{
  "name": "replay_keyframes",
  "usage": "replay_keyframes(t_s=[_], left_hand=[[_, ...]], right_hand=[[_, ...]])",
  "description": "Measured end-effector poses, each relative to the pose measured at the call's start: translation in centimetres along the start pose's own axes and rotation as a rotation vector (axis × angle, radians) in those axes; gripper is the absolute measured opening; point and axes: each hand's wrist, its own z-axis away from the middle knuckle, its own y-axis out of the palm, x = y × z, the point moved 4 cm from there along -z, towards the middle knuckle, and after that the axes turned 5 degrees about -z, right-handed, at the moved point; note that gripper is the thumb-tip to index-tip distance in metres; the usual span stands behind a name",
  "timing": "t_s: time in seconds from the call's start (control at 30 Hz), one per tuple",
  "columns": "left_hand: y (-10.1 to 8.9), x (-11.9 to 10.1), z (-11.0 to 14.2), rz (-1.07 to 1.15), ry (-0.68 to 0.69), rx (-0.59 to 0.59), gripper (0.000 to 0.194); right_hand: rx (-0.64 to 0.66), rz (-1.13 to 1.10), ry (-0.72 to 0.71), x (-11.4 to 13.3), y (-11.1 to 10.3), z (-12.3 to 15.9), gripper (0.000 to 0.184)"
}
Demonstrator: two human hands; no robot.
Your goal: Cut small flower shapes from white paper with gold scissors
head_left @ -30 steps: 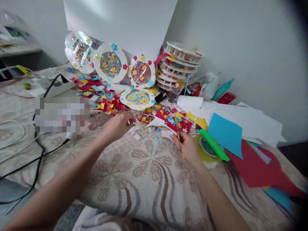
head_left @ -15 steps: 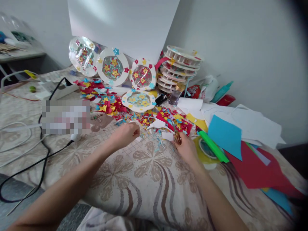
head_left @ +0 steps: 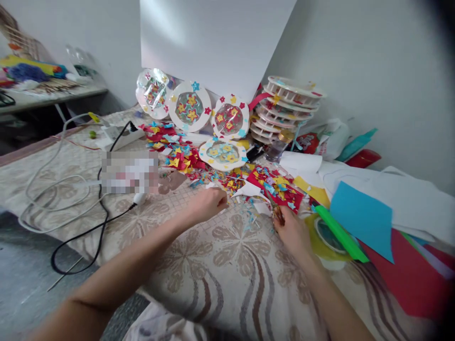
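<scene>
My left hand (head_left: 209, 204) hovers or rests over the patterned tablecloth (head_left: 245, 265), its fingers curled together. Whatever may be between those fingertips is hidden. In my right hand (head_left: 293, 228) is a pair of scissors (head_left: 279, 217) with amber-brown handles, the blades pointing away from me. A white paper offcut (head_left: 250, 190) with pointed corners lies between and beyond the hands. Just beyond the scissors, a red sheet (head_left: 256, 176) carries many small yellow, blue and red cut pieces. A small white paper piece (head_left: 262, 209) lies left of the scissors.
Star-decorated white round frames (head_left: 191, 124) lean at the back, beside a stack of white rings (head_left: 286, 106). To the right are a green strip (head_left: 343, 234), a blue sheet (head_left: 362, 215) and red paper (head_left: 408, 279). Black cable (head_left: 105, 227) loops at left.
My view has turned left, so the whole scene sits further right and more of the side table shows. Both hands keep nearly the same places over the cloth; the scissors stay in the right.
</scene>
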Motion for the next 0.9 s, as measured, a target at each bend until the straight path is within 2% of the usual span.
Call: replay_keyframes(t_s=[0.2, 0.4, 0.6, 0.73, 0.9], left_hand=[[-0.4, -0.2, -0.1, 0.046, -0.016, -0.096, 0.016], [-0.4, -0.5, -0.3, 0.081, -0.012, -0.16, 0.018], [-0.7, -0.7, -0.2, -0.006, -0.021, -0.239, 0.022], [-0.4, -1.0, 0.0, -0.062, 0.024, -0.286, 0.027], [-0.4, -0.8, 0.2, -0.065, 0.064, -0.355, 0.026]], right_hand=[[-0.031, -0.09, -0.012, -0.3, 0.1, -0.1, 0.015], [-0.082, -0.28, 0.068, -0.6, -0.2, 0.0, 0.021], [-0.101, -0.42, 0.101, -0.6, -0.7, -0.1, 0.019], [-0.056, -0.37, 0.081, -0.1, -0.7, -0.2, 0.019], [0.076, -0.267, 0.012, 0.8, -0.2, 0.0, 0.013]])
